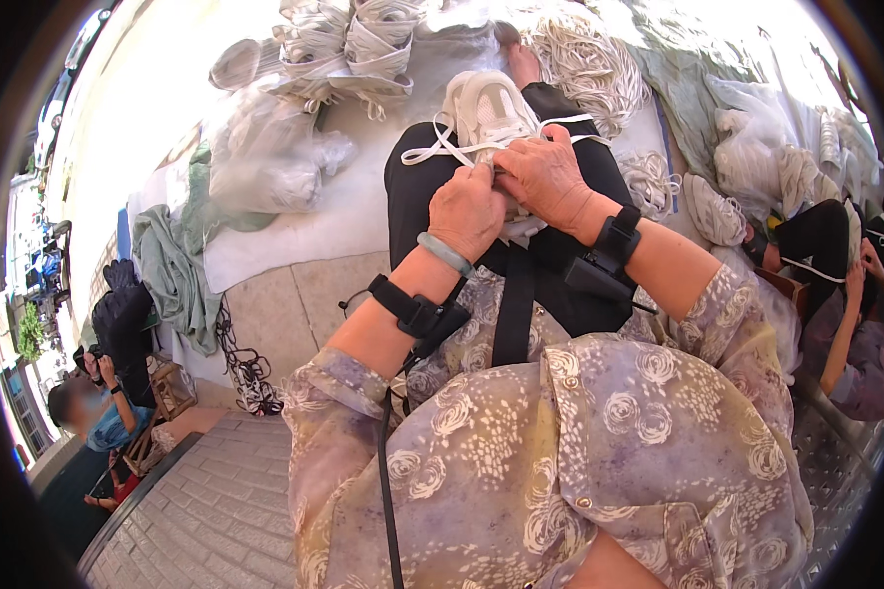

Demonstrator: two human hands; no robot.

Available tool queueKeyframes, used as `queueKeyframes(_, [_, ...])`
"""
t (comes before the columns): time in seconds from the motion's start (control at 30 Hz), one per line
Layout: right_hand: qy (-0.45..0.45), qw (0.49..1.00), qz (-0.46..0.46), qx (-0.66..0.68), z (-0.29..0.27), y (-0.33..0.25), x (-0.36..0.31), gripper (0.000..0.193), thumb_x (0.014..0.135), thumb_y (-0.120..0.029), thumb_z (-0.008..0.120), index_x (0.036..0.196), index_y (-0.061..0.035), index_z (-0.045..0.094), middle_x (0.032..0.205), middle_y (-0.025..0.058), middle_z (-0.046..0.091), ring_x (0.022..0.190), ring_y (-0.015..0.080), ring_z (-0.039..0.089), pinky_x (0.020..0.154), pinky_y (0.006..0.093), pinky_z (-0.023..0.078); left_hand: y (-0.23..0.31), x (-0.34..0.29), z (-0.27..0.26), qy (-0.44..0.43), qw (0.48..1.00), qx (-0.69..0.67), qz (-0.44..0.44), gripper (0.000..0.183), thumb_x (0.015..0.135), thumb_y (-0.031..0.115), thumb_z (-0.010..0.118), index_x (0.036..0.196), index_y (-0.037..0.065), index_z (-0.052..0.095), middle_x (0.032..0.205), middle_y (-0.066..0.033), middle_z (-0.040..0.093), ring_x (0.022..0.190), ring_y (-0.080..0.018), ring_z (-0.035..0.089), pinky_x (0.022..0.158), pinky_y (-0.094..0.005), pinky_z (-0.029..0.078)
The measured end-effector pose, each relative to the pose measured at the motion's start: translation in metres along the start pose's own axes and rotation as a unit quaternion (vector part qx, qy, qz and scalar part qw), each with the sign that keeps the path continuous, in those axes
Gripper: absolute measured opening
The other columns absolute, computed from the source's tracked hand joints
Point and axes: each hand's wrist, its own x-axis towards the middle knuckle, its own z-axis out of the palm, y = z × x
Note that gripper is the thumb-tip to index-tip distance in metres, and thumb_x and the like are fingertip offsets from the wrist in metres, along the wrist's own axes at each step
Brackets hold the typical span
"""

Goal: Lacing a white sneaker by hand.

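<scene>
A white and beige sneaker [486, 106] rests on my lap between my black-trousered thighs, toe pointing away from me. Its white shoelace [438, 150] loops out to the left, and another stretch lies across to the right. My left hand [469, 208] is closed on the near part of the sneaker, around the lacing. Against it, my right hand [550, 182] pinches at the shoelace with thumb and forefinger. The fingertips of both hands nearly meet and cover the eyelets there. A bracelet [446, 254] circles my left wrist, and black straps with small devices sit on both forearms.
Bundled pale laces [378, 44] lie at the far middle, beside a large loose lace heap [589, 69]. Clear plastic bags [265, 162] stand on the left of a white sheet. More sneakers [714, 211] lie at right, near another person [850, 324]. Someone else sits far left [118, 407].
</scene>
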Motion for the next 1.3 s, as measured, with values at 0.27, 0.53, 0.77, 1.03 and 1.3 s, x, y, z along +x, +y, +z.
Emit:
queueKeyframes(0.27, [0.013, 0.988, -0.123, -0.091, -0.002, -0.002, 0.008, 0.006, 0.072, -0.012, 0.056, 0.071, -0.0146, 0.062, 0.067, 0.0009, 0.058, 0.071, 0.018, 0.06, 0.084, 0.0425, 0.031, -0.005, 0.008, -0.007, -0.031, 0.978, -0.182, -0.096, 0.032, 0.077, 0.011, 0.049, 0.106, 0.0, 0.057, 0.091, -0.0207, 0.063, 0.084, -0.0343, 0.061, 0.075, -0.0348, 0.048])
queueKeyframes(0.53, [-0.054, 0.995, -0.08, -0.007, -0.068, 0.051, -0.066, 0.004, 0.072, -0.011, 0.061, 0.072, -0.009, 0.057, 0.065, 0.0043, 0.053, 0.068, 0.0235, 0.055, 0.08, 0.0398, 0.035, 0.006, -0.004, -0.005, -0.012, 0.999, -0.037, -0.013, 0.032, 0.077, 0.011, 0.052, 0.105, -0.002, 0.057, 0.087, -0.0188, 0.06, 0.08, -0.0335, 0.058, 0.073, -0.0387, 0.047])
queueKeyframes(0.77, [-0.06, 0.972, 0.197, -0.112, -0.094, 0.163, -0.233, 0.008, 0.075, -0.015, 0.062, 0.072, -0.008, 0.059, 0.071, 0.0056, 0.057, 0.071, 0.0259, 0.055, 0.076, 0.0363, 0.036, -0.009, -0.004, 0.0, 0.049, 0.995, -0.064, 0.059, 0.029, 0.079, 0.014, 0.059, 0.103, -0.002, 0.054, 0.078, -0.0148, 0.059, 0.07, -0.028, 0.059, 0.066, -0.0352, 0.047])
queueKeyframes(1.03, [-0.069, 0.994, 0.083, -0.003, -0.075, 0.112, -0.156, 0.014, 0.074, -0.012, 0.059, 0.088, -0.0071, 0.059, 0.08, 0.0081, 0.057, 0.078, 0.0267, 0.055, 0.078, 0.0365, 0.037, -0.027, 0.011, -0.012, 0.105, 0.986, -0.077, -0.1, 0.02, 0.077, 0.009, 0.065, 0.093, -0.001, 0.058, 0.063, -0.0032, 0.059, 0.053, -0.0094, 0.053, 0.052, -0.0239, 0.043])
queueKeyframes(1.3, [0.027, 0.996, -0.019, 0.088, -0.045, 0.054, -0.067, 0.017, 0.075, -0.014, 0.06, 0.09, -0.0071, 0.059, 0.084, 0.0091, 0.056, 0.081, 0.0274, 0.055, 0.077, 0.0369, 0.038, -0.021, 0.027, -0.033, -0.056, 0.848, -0.457, -0.26, 0.014, 0.08, 0.012, 0.061, 0.089, 0.002, 0.065, 0.07, -0.0006, 0.061, 0.065, -0.0071, 0.057, 0.062, -0.0224, 0.049])
